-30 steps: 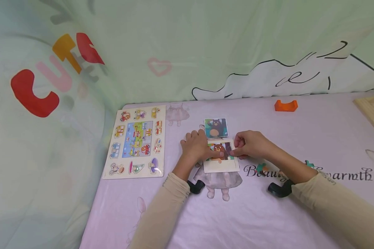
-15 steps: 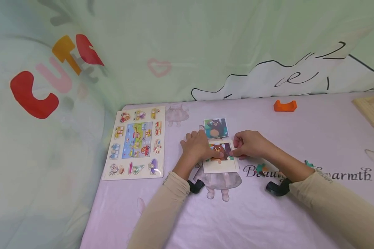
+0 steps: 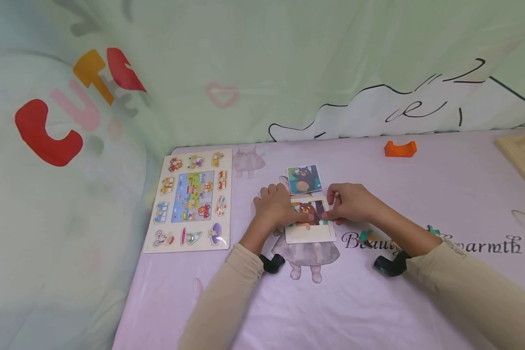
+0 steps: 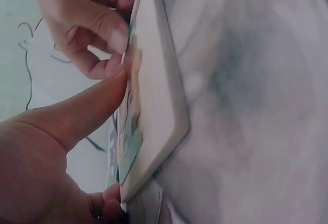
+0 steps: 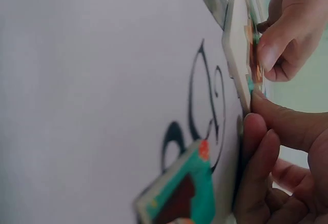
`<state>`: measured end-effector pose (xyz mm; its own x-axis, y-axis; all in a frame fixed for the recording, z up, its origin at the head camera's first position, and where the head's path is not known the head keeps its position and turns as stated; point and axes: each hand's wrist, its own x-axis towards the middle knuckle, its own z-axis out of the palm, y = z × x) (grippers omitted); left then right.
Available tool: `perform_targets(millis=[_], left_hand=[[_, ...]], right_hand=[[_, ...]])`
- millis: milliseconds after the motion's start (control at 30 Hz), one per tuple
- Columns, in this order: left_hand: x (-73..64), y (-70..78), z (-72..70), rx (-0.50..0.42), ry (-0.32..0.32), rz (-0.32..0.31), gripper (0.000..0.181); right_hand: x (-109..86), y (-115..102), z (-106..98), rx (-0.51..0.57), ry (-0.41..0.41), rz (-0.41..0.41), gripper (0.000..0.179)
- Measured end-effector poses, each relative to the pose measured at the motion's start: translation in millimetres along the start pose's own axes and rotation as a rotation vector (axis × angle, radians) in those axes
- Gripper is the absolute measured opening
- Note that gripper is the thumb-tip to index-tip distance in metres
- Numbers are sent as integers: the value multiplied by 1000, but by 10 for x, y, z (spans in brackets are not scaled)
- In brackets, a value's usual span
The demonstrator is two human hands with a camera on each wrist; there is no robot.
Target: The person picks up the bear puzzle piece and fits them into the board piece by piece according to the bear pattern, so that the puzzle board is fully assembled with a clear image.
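A small wooden bear puzzle lies on the pink cloth. My left hand holds it at the left side, the thumb laid across the bear picture. At the right edge my right hand pinches the board, thumb on top and curled fingers against the side. In the left wrist view, some puzzle pieces stand slightly proud of the board. Just beyond it lies a bear picture card. A loose teal puzzle piece rests near my right wrist.
A wooden vehicle puzzle board lies at the left. An orange U-shaped block sits at the back, and a wooden tray's corner shows at the right. Another teal piece lies behind my right forearm. A curtain hangs behind.
The bear card has tilted slightly and my left wrist has shifted a little to the left. Both hands keep their places on the bear puzzle.
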<state>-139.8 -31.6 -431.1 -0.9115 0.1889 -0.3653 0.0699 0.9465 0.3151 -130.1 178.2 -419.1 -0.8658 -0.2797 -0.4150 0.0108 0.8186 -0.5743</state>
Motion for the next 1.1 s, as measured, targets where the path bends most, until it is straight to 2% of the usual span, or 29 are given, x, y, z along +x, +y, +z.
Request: perform_targets(millis=[267,467,700,800,967,1100], left_hand=[[-11,-110,1,17,10,62,89],[-41,-105,-4,11,28,53,91],[-36,-107,5,-7,57,57,94],[-23,-131,-13,-15,37,85,93],[19,-233,-93,-58,-31,175,74],[42,-256,-109,-58,-36,190,68]], right_hand=[[-18,56,23,18,-4,-55,38],[-2,41,27,-14,8,-42,36],[0,34,13,3,-2,-11,36],[0,34,0,-1,-1,-13,35],[3,20,-7,-12,-11,-12,35],[19,18,-20,-26,-19,-18,35]])
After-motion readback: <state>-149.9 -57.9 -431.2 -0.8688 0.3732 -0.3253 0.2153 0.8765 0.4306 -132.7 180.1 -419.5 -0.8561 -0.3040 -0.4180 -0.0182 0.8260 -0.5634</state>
